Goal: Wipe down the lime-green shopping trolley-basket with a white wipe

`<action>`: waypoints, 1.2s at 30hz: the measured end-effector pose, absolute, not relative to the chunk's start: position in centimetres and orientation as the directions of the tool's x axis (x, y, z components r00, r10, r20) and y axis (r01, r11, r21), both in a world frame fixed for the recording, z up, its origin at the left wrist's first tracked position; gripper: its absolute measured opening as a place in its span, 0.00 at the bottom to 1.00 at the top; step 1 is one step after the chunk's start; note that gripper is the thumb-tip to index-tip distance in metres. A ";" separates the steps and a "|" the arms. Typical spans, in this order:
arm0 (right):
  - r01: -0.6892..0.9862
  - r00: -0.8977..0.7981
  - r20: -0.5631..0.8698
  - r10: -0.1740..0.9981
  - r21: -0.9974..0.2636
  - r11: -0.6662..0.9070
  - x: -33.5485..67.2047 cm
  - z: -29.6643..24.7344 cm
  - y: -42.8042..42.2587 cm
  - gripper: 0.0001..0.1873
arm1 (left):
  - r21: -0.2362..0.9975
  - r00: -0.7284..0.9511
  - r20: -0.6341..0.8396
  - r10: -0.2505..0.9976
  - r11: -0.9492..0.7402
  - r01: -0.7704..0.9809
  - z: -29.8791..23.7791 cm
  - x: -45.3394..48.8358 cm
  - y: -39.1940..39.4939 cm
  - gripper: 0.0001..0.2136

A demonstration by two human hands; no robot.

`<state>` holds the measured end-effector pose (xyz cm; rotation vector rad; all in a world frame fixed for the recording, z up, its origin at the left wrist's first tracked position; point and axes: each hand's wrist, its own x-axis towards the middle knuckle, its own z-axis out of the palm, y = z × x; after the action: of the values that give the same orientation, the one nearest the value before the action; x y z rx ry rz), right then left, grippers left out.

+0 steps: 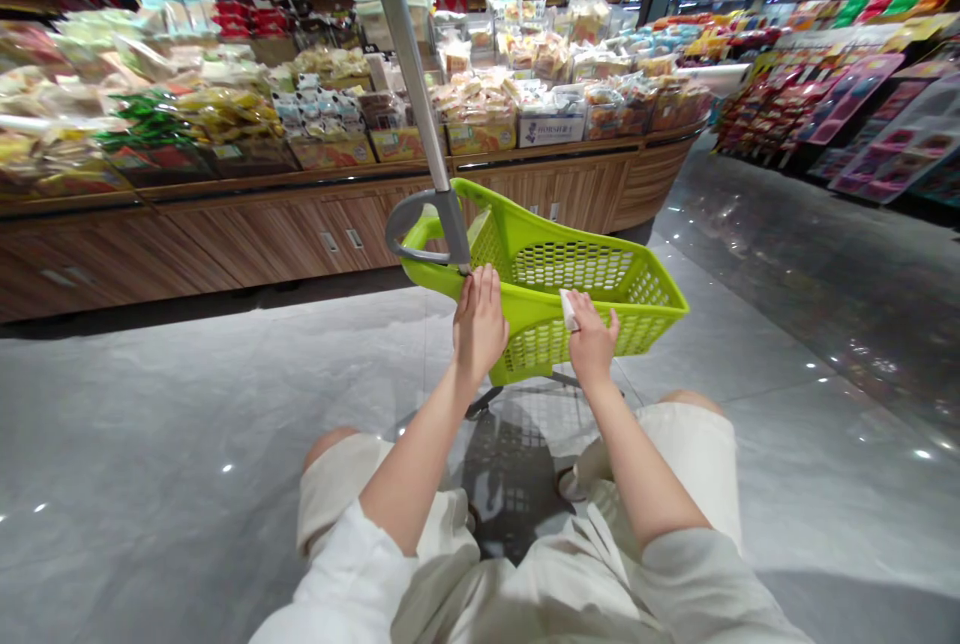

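Just right of the frame's centre is a lime-green shopping-cart basket [529, 309]. My left hand [481, 322] lies on it, fingers outstretched, below the grey handle [453, 227]; my right hand [591, 339] grips a white tissue [568, 310] at the near rim.

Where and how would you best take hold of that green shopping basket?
Probably by the grey loop beside the pole, coming from the picture's left. The loop encloses an open gap to wrap around, while the left hand and right hand are at the near side of the basket.
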<state>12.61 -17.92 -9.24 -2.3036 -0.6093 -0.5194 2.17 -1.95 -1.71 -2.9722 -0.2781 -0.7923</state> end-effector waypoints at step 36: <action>0.711 0.700 0.549 0.456 -0.482 -0.512 11.5 -6.6 -13.3 0.36 | -0.009 0.848 0.505 0.162 -0.981 0.193 -2.0 2.8 -1.9 0.34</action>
<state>11.48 -13.29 -6.63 -2.1985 -0.8863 -0.4629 2.85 -1.86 -2.02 -2.9623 -0.2849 -0.8020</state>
